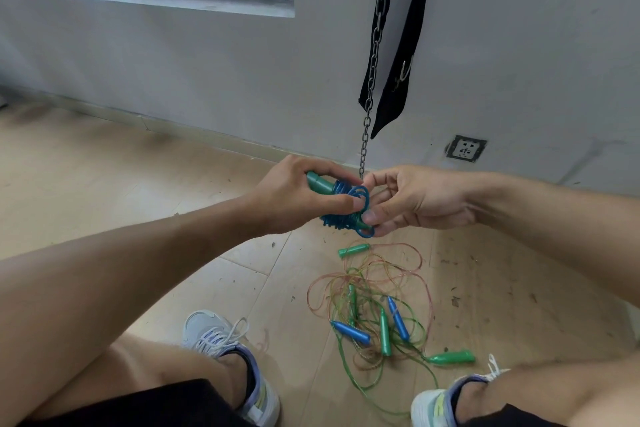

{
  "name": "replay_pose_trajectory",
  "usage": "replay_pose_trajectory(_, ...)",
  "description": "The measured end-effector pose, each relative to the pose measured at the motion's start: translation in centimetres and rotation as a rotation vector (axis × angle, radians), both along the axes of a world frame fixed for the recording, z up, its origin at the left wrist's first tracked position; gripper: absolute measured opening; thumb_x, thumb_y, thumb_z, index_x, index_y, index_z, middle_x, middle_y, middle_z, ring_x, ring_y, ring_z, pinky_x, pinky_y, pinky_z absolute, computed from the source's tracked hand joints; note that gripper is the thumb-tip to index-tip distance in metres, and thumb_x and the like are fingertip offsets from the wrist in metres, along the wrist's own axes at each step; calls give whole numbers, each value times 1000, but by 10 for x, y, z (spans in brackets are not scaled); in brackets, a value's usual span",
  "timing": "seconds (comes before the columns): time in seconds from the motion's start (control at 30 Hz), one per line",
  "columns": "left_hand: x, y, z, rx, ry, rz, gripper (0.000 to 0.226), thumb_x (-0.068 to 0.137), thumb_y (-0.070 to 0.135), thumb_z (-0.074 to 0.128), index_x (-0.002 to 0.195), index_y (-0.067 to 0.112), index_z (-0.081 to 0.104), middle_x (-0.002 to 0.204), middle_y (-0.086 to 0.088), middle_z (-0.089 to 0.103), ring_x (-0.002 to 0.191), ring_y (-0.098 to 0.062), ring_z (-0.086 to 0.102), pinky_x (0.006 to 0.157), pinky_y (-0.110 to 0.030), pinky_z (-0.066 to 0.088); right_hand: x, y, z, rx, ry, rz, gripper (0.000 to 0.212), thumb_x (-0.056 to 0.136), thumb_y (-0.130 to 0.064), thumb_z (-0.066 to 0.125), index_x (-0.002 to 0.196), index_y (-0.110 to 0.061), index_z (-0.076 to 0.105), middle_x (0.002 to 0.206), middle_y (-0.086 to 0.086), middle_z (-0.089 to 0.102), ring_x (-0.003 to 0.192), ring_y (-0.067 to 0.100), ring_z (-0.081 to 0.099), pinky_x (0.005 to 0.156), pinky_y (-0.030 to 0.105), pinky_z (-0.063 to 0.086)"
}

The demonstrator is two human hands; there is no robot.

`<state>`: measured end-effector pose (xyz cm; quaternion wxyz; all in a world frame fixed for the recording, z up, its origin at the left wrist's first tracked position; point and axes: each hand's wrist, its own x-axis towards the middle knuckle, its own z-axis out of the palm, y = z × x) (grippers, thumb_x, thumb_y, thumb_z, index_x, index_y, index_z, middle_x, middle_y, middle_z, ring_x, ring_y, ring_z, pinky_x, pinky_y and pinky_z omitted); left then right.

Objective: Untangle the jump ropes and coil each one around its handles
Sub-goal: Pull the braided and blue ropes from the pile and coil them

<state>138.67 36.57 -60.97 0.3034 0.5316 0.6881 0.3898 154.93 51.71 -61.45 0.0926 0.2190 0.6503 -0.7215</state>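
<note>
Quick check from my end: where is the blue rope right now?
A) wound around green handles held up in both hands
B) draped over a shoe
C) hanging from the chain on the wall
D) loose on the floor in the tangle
A: the blue rope sits in tight coils around the green handles, gripped by the left hand and pinched by the right hand, above the floor tangle.

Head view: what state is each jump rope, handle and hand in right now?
Blue rope: coiled around its green handles, held off the floor.
Left hand: grips the coiled bundle.
Right hand: pinches the coil's loose end.
Floor ropes: tangled pile.
Blue handles: lying in the tangle.
</note>
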Motion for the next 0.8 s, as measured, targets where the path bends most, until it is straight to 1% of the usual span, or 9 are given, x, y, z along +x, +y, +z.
replay_pose_trajectory(0.13, -2, 1, 0, 43, 21, 36, 24, 77, 38, 82, 100, 31, 78, 85, 3, 76, 75, -11, 71, 62, -23, 58, -2, -1, -1, -59, -11, -77, 36, 74, -3, 75, 107, -9, 64, 99, 10, 75, 85, 17, 74, 72, 24, 60)
replay_pose_trajectory(0.23, -6, 0, -1, 86, -21, 99, 24, 78, 38, 80, 100, 29, 77, 90, 4, 76, 82, -11, 73, 68, -24, 60, -2, -4, 3, -128, -43, -128, 31, 77, -15, 72, 106, -7, 69, 94, 9, 76, 79, 16, 74, 69, 23, 61)
replay_pose_trajectory(0.3, -8, 1, 0, 98, -58, 117, 25, 80, 36, 79, 103, 26, 76, 91, 4, 75, 80, -6, 71, 64, -19, 56, -3, -5, 5, -184, -50, -167, 28, 77, -19, 70, 103, -7, 72, 91, 9, 77, 77, 15, 75, 66, 22, 61)
replay_pose_trajectory(0.37, -8, 1, 2, 101, -70, 126, 26, 81, 32, 79, 105, 22, 76, 87, 4, 73, 72, -1, 68, 59, -13, 50, -5, -6, 5, -215, -47, -211, 25, 76, -19, 71, 99, -7, 73, 89, 10, 77, 77, 16, 75, 66, 22, 61)
replay_pose_trajectory(0.4, -8, 1, 3, 98, -73, 126, 26, 81, 32, 79, 105, 22, 76, 87, 4, 73, 72, -2, 69, 59, -13, 50, -6, -6, 5, -232, -53, -222, 24, 76, -17, 71, 98, -7, 73, 89, 10, 77, 78, 16, 76, 67, 22, 62)
replay_pose_trajectory(0.5, -11, 0, 1, 79, -60, 115, 28, 78, 36, 80, 103, 23, 77, 93, 2, 75, 85, -11, 73, 71, -23, 59, -5, -4, 8, -319, -105, -215, 25, 78, -8, 69, 103, -3, 75, 95, 15, 76, 84, 22, 77, 71, 25, 63)
replay_pose_trajectory(0.6, -12, 0, 0, 71, -73, 117, 34, 75, 42, 79, 103, 23, 78, 95, 1, 76, 88, -14, 73, 74, -27, 61, -2, -1, 9, -377, -130, -203, 31, 79, 0, 66, 109, -1, 74, 103, 18, 75, 90, 25, 76, 74, 28, 63)
replay_pose_trajectory(0.7, -10, 1, -1, 51, -82, 111, 28, 77, 36, 81, 101, 23, 78, 92, 2, 76, 85, -13, 73, 70, -22, 58, -3, -2, 7, -340, -113, -227, 33, 80, -5, 68, 112, -2, 72, 106, 16, 75, 92, 22, 76, 76, 26, 63)
replay_pose_trajectory(0.8, -5, 1, -2, 29, -66, 114, 21, 78, 32, 83, 97, 25, 77, 83, 5, 76, 76, -9, 72, 63, -15, 53, -3, -2, 4, -253, -87, -234, 32, 76, -7, 72, 107, -5, 73, 101, 12, 76, 86, 17, 76, 71, 22, 62)
